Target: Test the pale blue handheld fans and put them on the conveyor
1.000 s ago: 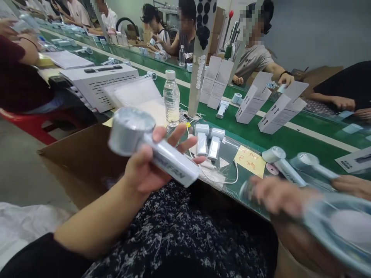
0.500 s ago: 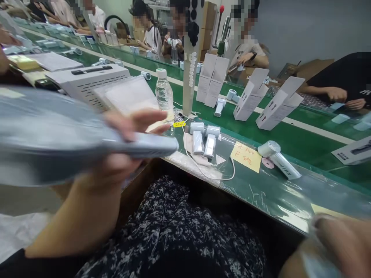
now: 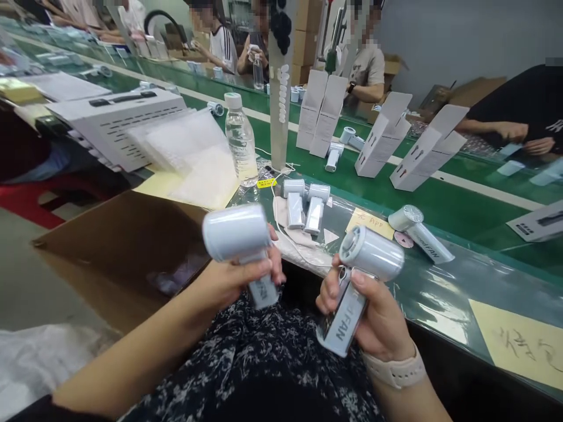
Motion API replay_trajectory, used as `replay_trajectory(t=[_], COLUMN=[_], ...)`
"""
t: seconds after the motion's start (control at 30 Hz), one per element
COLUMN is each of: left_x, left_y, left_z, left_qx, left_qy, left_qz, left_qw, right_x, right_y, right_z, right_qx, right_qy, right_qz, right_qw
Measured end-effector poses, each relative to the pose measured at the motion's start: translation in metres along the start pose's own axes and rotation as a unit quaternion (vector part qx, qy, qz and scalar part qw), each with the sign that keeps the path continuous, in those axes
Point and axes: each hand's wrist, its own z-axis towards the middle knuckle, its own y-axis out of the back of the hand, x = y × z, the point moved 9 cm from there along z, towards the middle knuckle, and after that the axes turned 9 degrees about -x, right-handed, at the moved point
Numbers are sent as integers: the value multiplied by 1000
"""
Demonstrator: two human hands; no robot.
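Observation:
My left hand [image 3: 253, 269] is closed around the handle of a pale blue handheld fan [image 3: 235, 231], its round head tilted up to the left. In my right hand [image 3: 373, 305] is a second handheld fan [image 3: 373, 252], gripped by the handle, with "FAN" lettering showing and its grille turned left. Both fans are held up over my lap, apart from each other. Behind them, two more fans [image 3: 295, 205] lie side by side on the bench. Another wrapped fan [image 3: 420, 234] rests farther right beside a round pink sticker [image 3: 403, 239].
A water bottle [image 3: 241, 140] stands by a post [image 3: 280, 117]. Open white boxes [image 3: 383, 138] stand on the green conveyor [image 3: 479, 202]. A cardboard box [image 3: 109, 252] is at lower left. Handwritten yellow paper [image 3: 519, 340] lies at right. Several people work across the line.
My left hand has drawn its fan back from close to the camera, out over my lap. My right hand has come in from the lower right corner and now shows a fan clearly.

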Motion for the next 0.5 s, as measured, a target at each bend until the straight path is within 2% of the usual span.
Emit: replay_trajectory(t=[0.13,0.33,0.5], left_x=[30,50,56], left_y=[-16,-25,-26], left_z=[-14,-9,-9], left_qx=[67,31,21], left_qy=[122,180,197], left_qz=[11,-94,-96], left_qw=[990,979,975], right_x=[-17,-22,-24], right_y=[-12,-12,-15], right_z=[-4,-6,-4], right_qx=[24,-3,13], right_qy=[-51,-92,-77], right_qz=[70,97,83], right_qw=[996,991,993])
